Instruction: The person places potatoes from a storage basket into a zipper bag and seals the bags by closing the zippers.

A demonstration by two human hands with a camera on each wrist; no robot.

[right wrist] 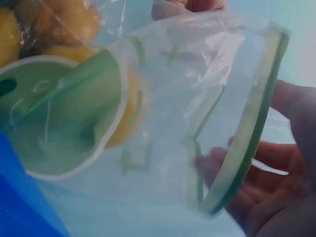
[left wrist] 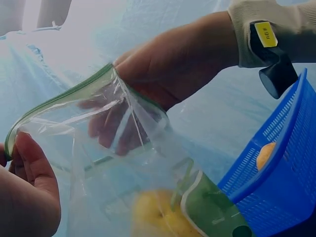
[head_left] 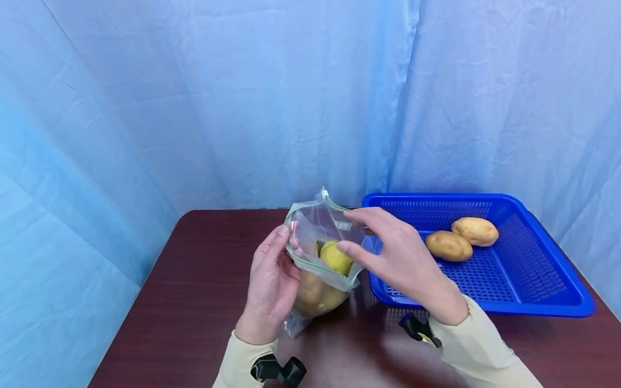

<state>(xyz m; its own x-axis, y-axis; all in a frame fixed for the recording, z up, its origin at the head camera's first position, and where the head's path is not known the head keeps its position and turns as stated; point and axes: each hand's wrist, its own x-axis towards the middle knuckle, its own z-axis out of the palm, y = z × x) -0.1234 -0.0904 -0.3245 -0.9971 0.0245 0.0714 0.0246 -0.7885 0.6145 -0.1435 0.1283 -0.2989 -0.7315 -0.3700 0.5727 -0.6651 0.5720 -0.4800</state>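
Observation:
A clear zip bag (head_left: 310, 269) with green edging stands with its mouth open upward on the dark table. My left hand (head_left: 274, 275) pinches the bag's left rim between thumb and fingers. My right hand (head_left: 402, 253) is at the right side of the mouth, fingers and thumb spread apart; its fingers (right wrist: 271, 173) show by the green-edged rim in the right wrist view. Inside the bag lies a round yellow fruit (head_left: 336, 257), seen through the plastic as a yellow shape (left wrist: 160, 215) in the left wrist view. Brownish potato-like pieces (head_left: 309, 293) are below it.
A blue perforated plastic basket (head_left: 558, 269) stands right of the bag, close to it. Two potatoes (head_left: 448, 246) lie in it side by side. The dark wooden table (head_left: 184, 291) extends left of the bag. Light-blue curtains (head_left: 271, 97) hang behind the table.

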